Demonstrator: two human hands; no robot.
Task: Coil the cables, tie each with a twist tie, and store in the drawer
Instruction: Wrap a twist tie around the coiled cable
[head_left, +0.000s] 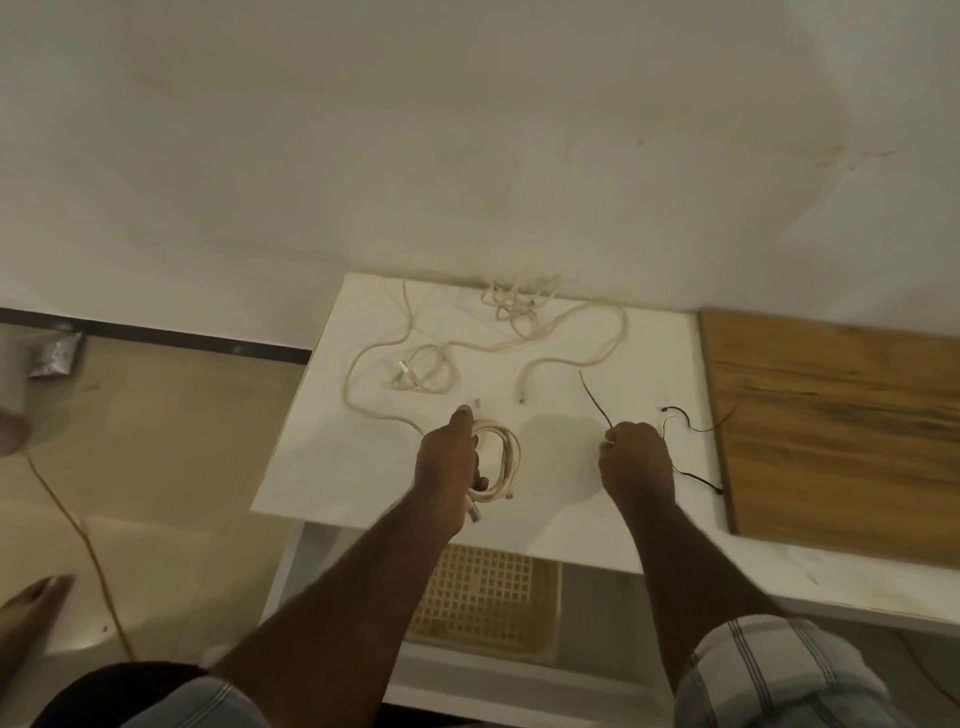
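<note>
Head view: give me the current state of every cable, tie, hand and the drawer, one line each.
coiled white cable: looped, held, not yet tied.
loose white cables: uncoiled, sprawled on the white tabletop.
black twist ties: lying loose near the wooden board.
left hand: closed on the coil.
right hand: fisted, pinching one black tie.
drawer: open, lattice tray inside, no cables visible inside.

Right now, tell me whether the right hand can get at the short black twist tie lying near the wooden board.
Probably yes. The right hand, closed on another black twist tie, sits just left of the short black twist tie, with only bare white tabletop between them; it would need a free finger.
</note>
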